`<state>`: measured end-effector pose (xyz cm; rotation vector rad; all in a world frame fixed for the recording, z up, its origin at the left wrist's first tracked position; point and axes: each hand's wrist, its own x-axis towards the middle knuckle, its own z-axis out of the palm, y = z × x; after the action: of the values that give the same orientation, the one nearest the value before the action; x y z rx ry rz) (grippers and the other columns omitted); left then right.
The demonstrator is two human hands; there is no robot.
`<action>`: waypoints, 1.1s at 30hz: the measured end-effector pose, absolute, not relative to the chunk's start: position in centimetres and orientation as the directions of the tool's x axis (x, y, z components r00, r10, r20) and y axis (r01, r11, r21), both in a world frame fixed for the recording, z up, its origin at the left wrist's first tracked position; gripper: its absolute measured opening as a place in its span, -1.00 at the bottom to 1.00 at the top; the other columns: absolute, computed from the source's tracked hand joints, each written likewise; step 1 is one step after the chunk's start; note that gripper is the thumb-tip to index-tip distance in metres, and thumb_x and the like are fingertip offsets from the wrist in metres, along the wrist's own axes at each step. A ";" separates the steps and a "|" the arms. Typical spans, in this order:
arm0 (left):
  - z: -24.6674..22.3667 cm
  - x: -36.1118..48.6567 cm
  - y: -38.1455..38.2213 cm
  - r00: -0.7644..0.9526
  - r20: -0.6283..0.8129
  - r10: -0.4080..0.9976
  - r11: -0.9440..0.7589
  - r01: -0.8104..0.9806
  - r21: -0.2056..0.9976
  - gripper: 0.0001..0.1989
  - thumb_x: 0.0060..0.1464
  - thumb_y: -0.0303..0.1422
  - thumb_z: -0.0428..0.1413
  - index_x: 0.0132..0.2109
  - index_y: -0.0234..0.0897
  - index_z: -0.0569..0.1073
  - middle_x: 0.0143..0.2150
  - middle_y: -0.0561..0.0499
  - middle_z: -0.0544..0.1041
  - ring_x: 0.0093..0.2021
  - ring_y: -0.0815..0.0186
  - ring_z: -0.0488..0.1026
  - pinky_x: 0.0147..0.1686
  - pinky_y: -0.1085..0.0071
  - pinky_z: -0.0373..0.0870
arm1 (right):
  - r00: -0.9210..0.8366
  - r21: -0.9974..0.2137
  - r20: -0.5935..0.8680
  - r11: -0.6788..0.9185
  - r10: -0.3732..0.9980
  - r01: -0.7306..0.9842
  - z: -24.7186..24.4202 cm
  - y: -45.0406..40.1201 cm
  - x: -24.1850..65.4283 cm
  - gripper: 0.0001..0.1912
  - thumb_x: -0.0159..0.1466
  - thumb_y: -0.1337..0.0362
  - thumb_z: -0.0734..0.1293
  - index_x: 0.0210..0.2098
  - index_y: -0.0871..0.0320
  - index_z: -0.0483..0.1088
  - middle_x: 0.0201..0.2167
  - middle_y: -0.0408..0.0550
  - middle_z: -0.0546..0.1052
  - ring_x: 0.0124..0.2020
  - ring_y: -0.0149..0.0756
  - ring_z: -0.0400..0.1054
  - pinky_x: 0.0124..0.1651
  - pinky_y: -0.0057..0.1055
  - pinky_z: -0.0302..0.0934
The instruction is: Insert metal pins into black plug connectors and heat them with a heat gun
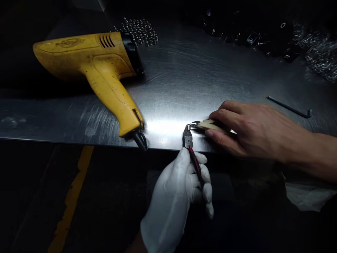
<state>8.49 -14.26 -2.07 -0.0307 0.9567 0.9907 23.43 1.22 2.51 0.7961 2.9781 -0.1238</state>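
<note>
My left hand (176,189), in a white glove, is closed around the red and black handles of small pliers (189,140) at the table's front edge. Their jaws point away from me, with a tiny shiny metal piece (188,127) at the tips. My bare right hand (252,128) grips cream-handled pliers (210,125) lying nearly sideways. The dark, curved tips of that tool point left and meet the metal piece, or come very close to it. Exactly how the piece sits between the two tools is too small to tell.
A yellow heat gun (105,77) lies on the metal table (179,77) at left. Behind it stand several small metal pins (142,31). A hex key (288,106) lies beyond my right hand. Dark parts and a heap of shiny metal pieces (322,56) occupy the back right.
</note>
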 end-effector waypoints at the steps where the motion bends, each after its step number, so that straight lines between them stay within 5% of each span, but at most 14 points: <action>1: -2.0 8.5 -14.2 0.186 -0.699 0.691 0.583 -0.715 0.386 -0.57 0.30 0.03 -0.02 -0.04 -0.22 0.46 -0.33 0.00 0.44 -0.48 0.29 0.42 -0.58 0.36 0.45 | -0.866 -0.062 -0.073 0.865 0.494 0.499 2.5 1.2 23.4 -0.47 0.46 -0.03 0.09 0.03 0.21 0.49 -0.20 0.06 0.52 -0.45 -0.28 0.30 -0.50 -0.34 0.09; 14: -2.0 7.4 -13.8 0.268 -0.712 0.649 0.646 -0.688 0.331 -0.58 0.36 -0.02 -0.11 -0.06 -0.25 0.43 -0.36 0.02 0.44 -0.54 0.33 0.40 -0.62 0.36 0.45 | -0.918 -0.057 -0.140 0.923 0.370 0.381 3.2 2.8 23.6 -0.52 0.49 0.02 0.11 0.05 0.16 0.52 -0.25 0.01 0.54 -0.51 -0.37 0.29 -0.54 -0.40 0.05; 21: -1.8 6.6 -13.6 0.323 -0.707 0.629 0.687 -0.656 0.312 -0.59 0.36 -0.02 -0.12 -0.09 -0.25 0.40 -0.37 0.05 0.39 -0.57 0.39 0.36 -0.62 0.38 0.44 | -0.938 -0.167 -0.214 0.936 0.272 0.310 4.1 3.8 22.7 -0.44 0.51 0.02 0.05 -0.35 0.17 0.52 -0.45 -0.08 0.47 -0.62 -0.47 0.15 -0.54 -0.41 0.07; 33: -2.0 6.4 -13.4 0.332 -0.708 0.623 0.677 -0.683 0.275 -0.61 0.37 -0.05 -0.12 -0.11 -0.26 0.41 -0.38 0.05 0.42 -0.58 0.38 0.39 -0.63 0.41 0.43 | -0.908 -0.086 -0.092 0.905 0.409 0.417 2.7 2.7 23.5 -0.54 0.49 0.06 0.12 0.06 0.16 0.54 -0.24 0.00 0.55 -0.50 -0.37 0.31 -0.54 -0.41 0.06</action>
<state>6.40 -13.39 -1.98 -0.0766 0.8890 0.8540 23.53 2.65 2.74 0.6501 2.9961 -0.1600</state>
